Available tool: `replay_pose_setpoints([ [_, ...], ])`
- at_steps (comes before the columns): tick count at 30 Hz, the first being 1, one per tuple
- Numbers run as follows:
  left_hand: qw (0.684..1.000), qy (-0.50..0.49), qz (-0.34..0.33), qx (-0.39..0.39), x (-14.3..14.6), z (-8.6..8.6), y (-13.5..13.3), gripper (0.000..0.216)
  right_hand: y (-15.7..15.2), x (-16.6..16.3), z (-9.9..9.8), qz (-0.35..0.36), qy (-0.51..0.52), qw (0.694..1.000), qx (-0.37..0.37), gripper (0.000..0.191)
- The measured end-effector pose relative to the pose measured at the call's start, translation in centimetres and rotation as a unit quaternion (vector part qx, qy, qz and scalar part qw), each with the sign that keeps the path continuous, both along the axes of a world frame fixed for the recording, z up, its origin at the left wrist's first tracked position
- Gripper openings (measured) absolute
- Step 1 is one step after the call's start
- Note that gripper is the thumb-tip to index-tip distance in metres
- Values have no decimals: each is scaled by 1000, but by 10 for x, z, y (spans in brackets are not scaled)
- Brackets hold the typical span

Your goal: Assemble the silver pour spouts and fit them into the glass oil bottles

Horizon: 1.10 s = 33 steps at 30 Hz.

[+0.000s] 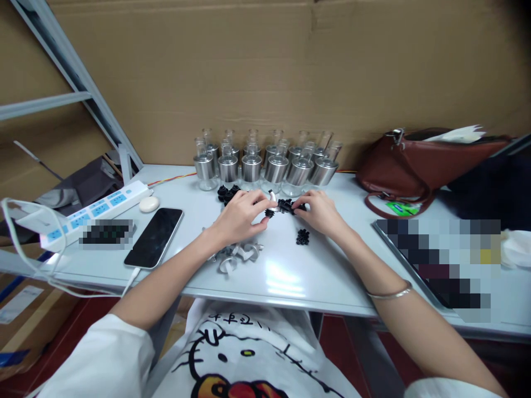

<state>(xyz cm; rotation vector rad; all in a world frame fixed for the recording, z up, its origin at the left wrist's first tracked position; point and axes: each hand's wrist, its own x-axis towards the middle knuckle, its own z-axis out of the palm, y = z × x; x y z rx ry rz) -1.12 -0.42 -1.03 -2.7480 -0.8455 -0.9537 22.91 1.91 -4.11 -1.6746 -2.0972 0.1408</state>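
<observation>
My left hand [244, 216] pinches a bottle pourer [270, 212], which has a silvery curved spout and a black ribbed stopper. My right hand [318, 212] has its fingertips bent together at a heap of small black parts [285, 205]; the fingers partly hide the piece between them. Several black pieces [228, 193] lie behind my left hand. Nearer the table edge, under my left wrist, are several loose silvery curved pieces [236, 255]. Below my right hand sits a small cluster of black rings [302, 237].
Glass bottles with metal bands [251, 166] stand in two rows at the back, before a cardboard wall [207, 66]. Leftward are a phone [154, 237] with a cable, a power strip [99, 209] and a round white case [149, 204]. A brown bag [394, 171] and a tablet-like slab [409, 262] lie right.
</observation>
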Motion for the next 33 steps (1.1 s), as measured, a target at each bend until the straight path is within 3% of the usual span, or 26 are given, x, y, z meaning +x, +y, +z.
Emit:
replay_pose_setpoints([
  [3, 1000, 6, -5, -8, 0, -1, 1, 28, 1, -2, 5, 39, 63, 997, -22, 12],
  [5, 999, -7, -17, -29, 0, -1, 1, 29, -1, -5, 10, 85, 162, 981, -59, 11],
  [7, 996, -39, -40, -66, 0, -1, 1, 29, -6, -8, 17, 131, 289, 941, -114, 13],
  [10, 985, -95, -76, -122, 1, 1, 0, 28, -16, -14, 28, 181, 441, 851, -220, 17],
  [12, 977, -126, -95, -143, 3, 1, -1, 27, -21, -16, 32, 199, 492, 801, -278, 19],
  [14, 970, -155, -106, -157, 4, 2, -1, 27, -24, -16, 34, 207, 518, 771, -306, 19],
  [18, 949, -217, -103, -205, 5, 2, -1, 26, -24, -16, 35, 227, 534, 740, -341, 19],
  [23, 899, -285, -107, -314, 6, 3, -2, 25, -27, -16, 37, 263, 531, 694, -409, 22],
  [29, 863, -283, -155, -388, 6, 5, -5, 25, -29, -20, 34, 279, 520, 695, -412, 21],
  [33, 863, -265, -164, -398, 6, 5, -5, 25, -28, -20, 32, 276, 531, 688, -410, 18],
])
